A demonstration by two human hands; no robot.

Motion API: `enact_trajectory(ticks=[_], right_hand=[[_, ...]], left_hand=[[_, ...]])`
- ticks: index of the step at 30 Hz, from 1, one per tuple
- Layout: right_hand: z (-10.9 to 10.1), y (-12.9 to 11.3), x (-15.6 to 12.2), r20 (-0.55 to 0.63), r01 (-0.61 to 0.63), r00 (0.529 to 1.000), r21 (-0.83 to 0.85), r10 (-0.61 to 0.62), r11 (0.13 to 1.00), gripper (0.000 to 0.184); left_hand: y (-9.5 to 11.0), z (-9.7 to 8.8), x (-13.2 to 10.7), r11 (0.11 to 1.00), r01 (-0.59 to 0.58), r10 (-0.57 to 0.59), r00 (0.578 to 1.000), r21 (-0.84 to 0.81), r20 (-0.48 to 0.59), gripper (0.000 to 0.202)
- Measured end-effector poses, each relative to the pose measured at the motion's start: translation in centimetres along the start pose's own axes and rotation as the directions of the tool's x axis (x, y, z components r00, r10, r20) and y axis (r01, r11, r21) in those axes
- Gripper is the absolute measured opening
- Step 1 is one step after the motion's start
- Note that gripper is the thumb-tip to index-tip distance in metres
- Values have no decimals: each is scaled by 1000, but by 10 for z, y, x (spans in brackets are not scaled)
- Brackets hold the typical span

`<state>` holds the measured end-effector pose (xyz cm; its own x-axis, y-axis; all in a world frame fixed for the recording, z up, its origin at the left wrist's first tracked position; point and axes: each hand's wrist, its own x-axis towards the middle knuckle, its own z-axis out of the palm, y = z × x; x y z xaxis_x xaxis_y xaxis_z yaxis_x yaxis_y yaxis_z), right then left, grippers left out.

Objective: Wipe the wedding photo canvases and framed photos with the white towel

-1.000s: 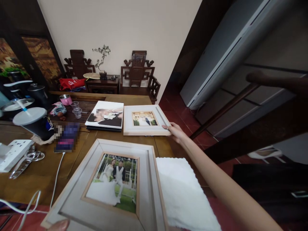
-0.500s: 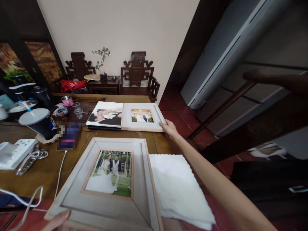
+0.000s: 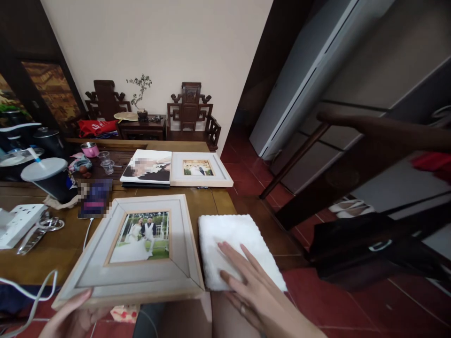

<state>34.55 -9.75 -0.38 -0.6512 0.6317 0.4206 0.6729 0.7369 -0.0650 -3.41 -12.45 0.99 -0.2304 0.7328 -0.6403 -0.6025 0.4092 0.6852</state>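
Note:
My left hand (image 3: 72, 314) grips the lower left corner of a pale wooden picture frame (image 3: 183, 277), thumb on top and fingers underneath. The frame is tilted toward me and holds a wedding photo (image 3: 143, 237) of a couple on grass. My right hand (image 3: 246, 281) rests with fingers stretched out on a folded white towel (image 3: 260, 244), just right of the frame. Farther back on the table, a second picture frame (image 3: 223, 174) lies beside a stack topped by a large photo print (image 3: 148, 172).
On the wooden table (image 3: 214, 202) to the left are a lidded cup with a straw (image 3: 45, 171), a phone (image 3: 95, 197), a power strip (image 3: 28, 218) and a white cable (image 3: 86, 239). A wooden chair (image 3: 373, 129) stands at the right. Carved chairs (image 3: 192, 110) stand by the wall.
My right hand has let go of the far picture frame and come back onto the white towel. The near frame has shifted slightly left in view, still in my left hand.

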Motion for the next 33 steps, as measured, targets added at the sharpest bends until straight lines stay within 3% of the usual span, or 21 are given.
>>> enact_trajectory(ticks=[3, 5, 10, 12, 15, 19, 22, 25, 27, 31, 33], right_hand=[[22, 3, -10, -78, 52, 995, -116, -61, 992, 39], [30, 8, -11, -70, 65, 994, -185, -79, 981, 46], [20, 21, 3, 31, -54, 997, -276, 65, 960, 71], [13, 27, 14, 119, -126, 978, -314, 171, 941, 68], [8, 36, 33, 217, -212, 927, -371, 306, 904, 48], [14, 47, 48, 194, -239, 921, -405, 338, 883, 48], [13, 57, 53, 194, -267, 910, -402, 367, 876, 37], [-8, 58, 56, 120, -247, 940, -403, 318, 881, 36], [-32, 48, 56, 25, -182, 977, -406, 210, 896, 39], [-79, 9, 50, -115, 2, 992, -391, -51, 921, 34], [-92, -10, 47, -159, -20, 986, -399, -48, 917, 33]], left_hand=[[1, 8, -4, 999, -33, 32, 999, 8, 24, 70], [-1, 11, -4, 999, -50, 50, 998, 4, 29, 68], [-7, 13, 3, 996, -88, 88, 995, 8, 38, 51], [-9, 17, 3, 997, -80, 79, 996, 23, 30, 38], [-10, 27, 1, 995, -95, 94, 995, 35, 42, 26], [-12, 33, 3, 994, -1, -5, 999, 107, 52, 17], [-13, 31, 6, 976, 91, -110, 990, 198, 85, 11], [-17, 33, 7, 967, 85, -120, 984, 242, 133, 16], [-20, 38, 7, 967, 79, -116, 983, 242, 142, 22], [-25, 53, 6, 970, 120, -148, 981, 211, 125, 34], [-25, 60, 3, 974, 133, -154, 983, 184, 103, 36]])
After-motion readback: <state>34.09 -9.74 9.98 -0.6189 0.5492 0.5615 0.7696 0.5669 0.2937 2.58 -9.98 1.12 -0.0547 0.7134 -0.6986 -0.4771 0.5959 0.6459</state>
